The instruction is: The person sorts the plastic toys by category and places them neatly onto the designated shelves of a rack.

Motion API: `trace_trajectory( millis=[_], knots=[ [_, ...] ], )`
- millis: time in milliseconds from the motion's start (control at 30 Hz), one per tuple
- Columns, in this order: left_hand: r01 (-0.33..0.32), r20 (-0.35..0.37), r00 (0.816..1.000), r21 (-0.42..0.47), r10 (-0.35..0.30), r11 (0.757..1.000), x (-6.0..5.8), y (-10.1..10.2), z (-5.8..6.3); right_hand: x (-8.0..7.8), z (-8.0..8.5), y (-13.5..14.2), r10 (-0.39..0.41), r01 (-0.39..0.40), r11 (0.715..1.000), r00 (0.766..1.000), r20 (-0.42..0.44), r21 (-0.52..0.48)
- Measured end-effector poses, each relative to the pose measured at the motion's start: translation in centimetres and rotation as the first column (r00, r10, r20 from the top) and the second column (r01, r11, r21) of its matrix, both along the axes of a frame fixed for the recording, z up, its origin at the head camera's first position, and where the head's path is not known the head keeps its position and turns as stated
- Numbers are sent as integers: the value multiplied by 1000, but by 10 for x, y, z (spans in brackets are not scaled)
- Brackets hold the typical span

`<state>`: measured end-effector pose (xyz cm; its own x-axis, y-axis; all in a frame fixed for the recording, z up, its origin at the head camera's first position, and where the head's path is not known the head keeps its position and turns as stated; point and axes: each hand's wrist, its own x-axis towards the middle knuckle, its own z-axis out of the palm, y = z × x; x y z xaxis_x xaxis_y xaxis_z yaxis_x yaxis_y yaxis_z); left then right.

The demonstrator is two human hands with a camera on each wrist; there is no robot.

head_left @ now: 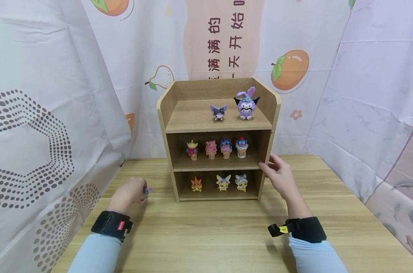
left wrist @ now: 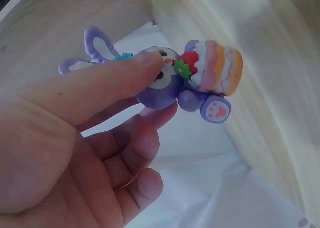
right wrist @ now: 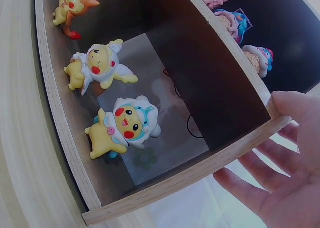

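In the left wrist view, my left hand (left wrist: 75, 118) pinches a purple rabbit figurine (left wrist: 162, 95) by its head between thumb and forefinger. It has long ears, a strawberry and a layered cake (left wrist: 220, 68). From the head view, this left hand (head_left: 129, 193) is low over the table, left of the small wooden shelf (head_left: 221, 168). My right hand (head_left: 278, 174) grips the shelf's right side panel, thumb on the front edge at the middle board and fingers round the outside. Two purple figurines, a small one (head_left: 218, 112) and a taller eared one (head_left: 246, 106), stand on top.
Ice-cream-cone figurines (head_left: 211, 149) line the middle level. Below stand an orange figurine (head_left: 196, 184) and two yellow ones in white hoods (head_left: 223, 182). The shelf stands on a wooden table (head_left: 199, 235). Printed curtains (head_left: 141, 41) hang behind and at both sides.
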<state>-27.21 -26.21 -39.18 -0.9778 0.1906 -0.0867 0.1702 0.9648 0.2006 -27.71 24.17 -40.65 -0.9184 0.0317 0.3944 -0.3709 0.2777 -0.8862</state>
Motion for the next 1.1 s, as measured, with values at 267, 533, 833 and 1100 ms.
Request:
trace_trajectory(
  millis=[267, 533, 833, 1100],
  knots=[
    [38, -35, 999, 85, -35, 996, 7, 8, 18, -1, 0, 0, 8, -8, 1000, 1000, -12, -8],
    [86, -76, 994, 120, -77, 989, 17, 19, 27, -2, -3, 0, 0, 0, 1000, 1000, -17, -1],
    [169, -135, 979, 131, -151, 977, 26, 32, 37, -2, -2, 0, -1, 1, 1000, 1000, -9, -1],
    [225, -201, 960, 124, -197, 967, 35, 42, 45, -3, -4, 0, -4, 4, 1000, 1000, -5, 10]
  ],
)
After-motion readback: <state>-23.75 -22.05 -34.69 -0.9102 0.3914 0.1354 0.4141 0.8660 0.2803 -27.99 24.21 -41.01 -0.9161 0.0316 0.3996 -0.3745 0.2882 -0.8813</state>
